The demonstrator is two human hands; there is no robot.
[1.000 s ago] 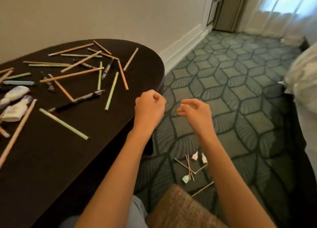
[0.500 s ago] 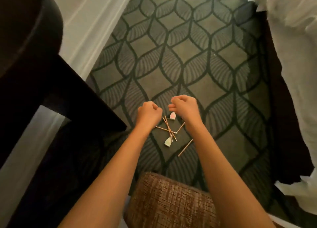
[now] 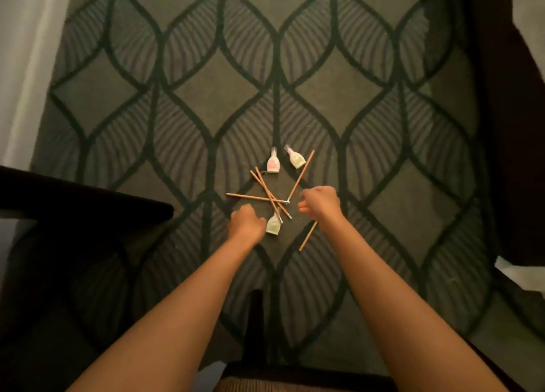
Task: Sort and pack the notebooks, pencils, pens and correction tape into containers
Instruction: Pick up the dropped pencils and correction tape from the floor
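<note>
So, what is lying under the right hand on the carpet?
Under the right hand one pencil shows its lower part on the carpet; its upper end is covered by the wrist. The crossed pencils lie just left of that hand. Anything directly beneath the fist is hidden.

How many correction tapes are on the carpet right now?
3. A pink correction tape and a green correction tape lie side by side beyond the crossed pencils; another green one lies beside the left hand. The hands may hide more.

Crossed pencils lie on the carpet, two correction tapes just beyond them, a third nearer.
</note>
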